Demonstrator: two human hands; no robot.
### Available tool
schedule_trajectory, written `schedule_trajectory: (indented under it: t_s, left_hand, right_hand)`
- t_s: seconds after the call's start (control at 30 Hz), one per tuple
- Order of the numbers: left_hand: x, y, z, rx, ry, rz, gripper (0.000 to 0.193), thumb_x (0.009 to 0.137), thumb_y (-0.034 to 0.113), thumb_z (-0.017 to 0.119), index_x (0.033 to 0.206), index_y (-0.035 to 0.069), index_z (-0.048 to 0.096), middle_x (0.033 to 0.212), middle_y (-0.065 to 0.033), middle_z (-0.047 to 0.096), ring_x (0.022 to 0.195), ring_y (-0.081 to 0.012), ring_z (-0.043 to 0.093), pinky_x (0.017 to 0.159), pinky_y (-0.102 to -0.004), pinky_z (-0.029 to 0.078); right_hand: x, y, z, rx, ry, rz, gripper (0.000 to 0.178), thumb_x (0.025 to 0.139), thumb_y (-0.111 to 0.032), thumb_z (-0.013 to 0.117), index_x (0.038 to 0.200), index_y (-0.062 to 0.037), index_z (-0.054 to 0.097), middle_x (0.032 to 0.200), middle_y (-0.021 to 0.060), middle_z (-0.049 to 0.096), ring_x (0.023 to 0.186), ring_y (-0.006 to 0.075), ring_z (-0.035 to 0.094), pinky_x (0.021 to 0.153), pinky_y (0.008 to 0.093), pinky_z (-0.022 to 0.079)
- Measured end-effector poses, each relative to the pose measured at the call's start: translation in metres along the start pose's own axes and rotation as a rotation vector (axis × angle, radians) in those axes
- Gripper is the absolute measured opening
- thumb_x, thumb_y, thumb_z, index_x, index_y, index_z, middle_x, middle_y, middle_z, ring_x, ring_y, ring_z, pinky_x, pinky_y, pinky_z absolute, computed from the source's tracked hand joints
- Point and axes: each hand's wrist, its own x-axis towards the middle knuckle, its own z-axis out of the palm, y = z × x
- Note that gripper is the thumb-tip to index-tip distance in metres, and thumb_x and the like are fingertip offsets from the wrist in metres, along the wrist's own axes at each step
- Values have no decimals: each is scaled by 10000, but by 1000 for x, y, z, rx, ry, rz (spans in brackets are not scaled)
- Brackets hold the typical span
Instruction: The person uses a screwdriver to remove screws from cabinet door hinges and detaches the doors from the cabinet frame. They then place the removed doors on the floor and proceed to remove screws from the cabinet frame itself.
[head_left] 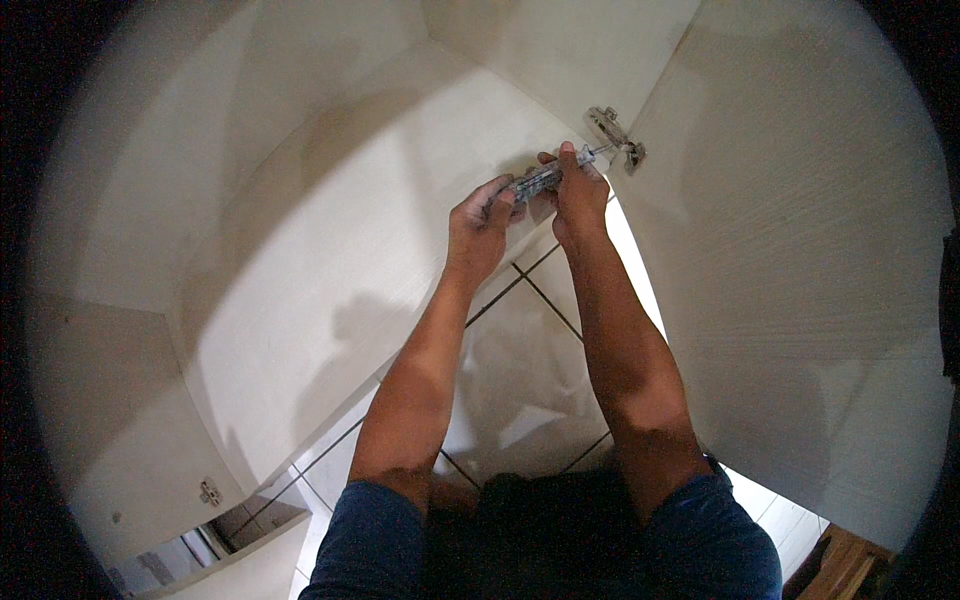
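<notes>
My left hand point(483, 225) is closed around the rear end of a screwdriver point(540, 180) with a clear, greyish handle. Farther forward, my right hand point(580, 198) grips the same tool near its front, thumb laid along the top. Its thin shaft points right, toward a metal cabinet hinge point(607, 126) where the cabinet wall meets the door. Whether the tip touches the hinge I cannot tell. The hinge looks worn and stained, and part of it is fixed to the open door point(790, 230) on the right.
The pale cabinet's bottom panel point(300, 290) stretches below and left of my hands. A second hinge plate point(209, 492) is at the lower left. White tiles with dark joints point(520, 340) cover the floor between my arms. Something wooden point(840, 570) stands at the lower right.
</notes>
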Motion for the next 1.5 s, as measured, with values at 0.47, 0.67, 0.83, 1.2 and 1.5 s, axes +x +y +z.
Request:
schedule_trajectory:
  t_s: [0.47,0.67,0.83,1.2,1.5]
  left_hand:
    - [-5,8,10,-139,209,3,360,952,171,586,1186,-102,563,925,-122,675,763,-146,653,687,-277,565]
    - [-4,9,10,-121,206,-3,353,951,201,592,1158,-85,591,924,-102,673,756,-136,644,682,-273,557]
    - [-3,9,8,-95,158,23,367,950,223,594,1158,-80,596,928,-96,669,749,-138,636,681,-270,547]
    - [-3,12,7,-83,156,-24,425,937,225,620,1216,-90,559,936,-105,662,779,-141,638,703,-274,551]
    - [-4,18,7,-1,131,60,463,938,203,621,1292,-73,508,982,-95,659,844,-120,614,761,-258,528]
  right_hand:
    - [-6,-9,13,49,-105,17,294,978,-287,531,1094,-16,525,962,166,663,800,263,659,718,401,546]
    - [-6,-11,17,31,-70,39,291,981,-284,523,1093,-16,521,946,167,662,792,262,663,689,392,558]
    - [-4,-9,16,97,-42,-4,393,970,-307,543,1087,68,518,913,188,672,733,281,665,628,403,546]
    - [-6,-14,17,149,-62,35,393,985,-279,505,1190,51,441,993,211,642,847,325,660,733,448,557]
    - [-15,-15,41,415,62,180,402,1006,-323,441,1262,-23,361,983,147,548,821,284,591,774,468,512]
